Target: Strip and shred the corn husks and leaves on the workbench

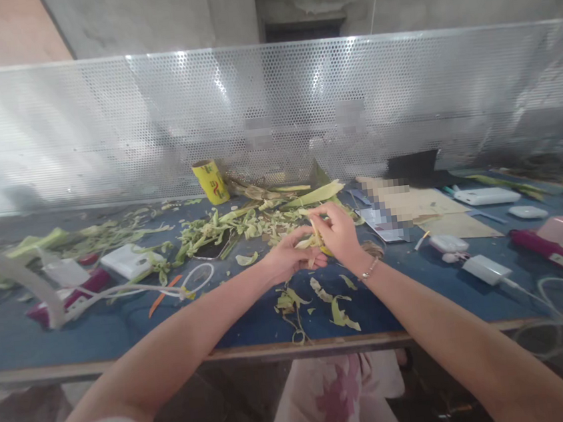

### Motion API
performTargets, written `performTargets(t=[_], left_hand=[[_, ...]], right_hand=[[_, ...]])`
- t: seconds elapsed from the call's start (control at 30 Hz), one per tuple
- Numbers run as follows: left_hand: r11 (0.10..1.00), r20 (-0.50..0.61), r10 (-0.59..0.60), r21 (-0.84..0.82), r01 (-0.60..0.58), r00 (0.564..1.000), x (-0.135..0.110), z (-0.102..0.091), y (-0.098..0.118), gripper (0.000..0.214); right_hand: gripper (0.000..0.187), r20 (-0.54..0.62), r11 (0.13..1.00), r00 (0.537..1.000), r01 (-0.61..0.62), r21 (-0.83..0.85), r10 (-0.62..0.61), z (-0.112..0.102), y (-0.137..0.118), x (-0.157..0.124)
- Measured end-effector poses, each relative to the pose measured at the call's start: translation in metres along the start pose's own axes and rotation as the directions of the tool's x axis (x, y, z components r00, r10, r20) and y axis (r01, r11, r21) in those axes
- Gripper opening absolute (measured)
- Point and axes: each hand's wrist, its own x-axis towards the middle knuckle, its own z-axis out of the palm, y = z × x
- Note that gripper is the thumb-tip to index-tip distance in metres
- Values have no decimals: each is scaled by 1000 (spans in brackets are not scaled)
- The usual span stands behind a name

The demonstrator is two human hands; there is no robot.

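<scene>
Both my hands meet over the middle of the blue table (98, 334). My left hand (291, 255) is closed around the lower part of a small ear of corn (315, 240) wrapped in pale husk. My right hand (336, 229) pinches a strip of husk at the top of the same ear. Torn husk pieces (340, 312) lie on the table just below my hands. A larger heap of green husks and stalks (252, 221) spreads behind them.
A yellow can (211, 181) stands at the perforated metal screen (102, 129). White and pink devices (126, 261) with cables lie left; cardboard (426, 206), a white charger (486, 268) and a pink device (556, 242) lie right. The table's front edge (296, 349) runs near me.
</scene>
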Motion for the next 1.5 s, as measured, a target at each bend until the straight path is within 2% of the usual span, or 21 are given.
performTargets(t=[0.27, 0.5, 0.57, 0.77, 1.0, 1.17, 1.27, 1.33, 1.43, 1.5], left_hand=[[996, 20, 14, -88, -12, 1000, 0, 0, -7, 56], [995, 155, 52, -92, -38, 987, 1, -4, -11, 49], [996, 167, 42, -83, -29, 985, 0, -3, -11, 47], [997, 178, 9, -81, 5, 984, 0, -4, -11, 39], [996, 244, 30, -86, -10, 969, 3, -5, -17, 34], [999, 154, 8, -35, -3, 988, 8, -8, -23, 45], [994, 10, 106, 31, -106, 994, 15, -12, -27, 48], [977, -78, 183, 125, -173, 980, 18, -14, -28, 48], [956, -96, 214, 225, -188, 972, 17, -14, -26, 52], [968, -107, 181, 195, -158, 978, 15, -12, -24, 56]], right_hand=[[21, -60, 985, 983, -172, -15, 171, 3, 0, -2], [28, 27, 978, 979, -201, -57, 203, 0, 1, -4], [26, 58, 972, 974, -215, -92, 221, -2, 2, -4], [25, 43, 963, 972, -221, -152, 230, -2, 6, -3], [18, 69, 962, 974, -198, -190, 214, -4, 14, -7], [14, 58, 952, 975, -196, -235, 215, -2, 14, -10], [12, 59, 949, 969, -222, -226, 241, -1, 10, -11], [10, 65, 947, 967, -227, -226, 247, 0, 8, -11], [9, 48, 947, 973, -208, -244, 226, 0, 10, -10], [7, 36, 952, 981, -175, -252, 190, 0, 14, -10]])
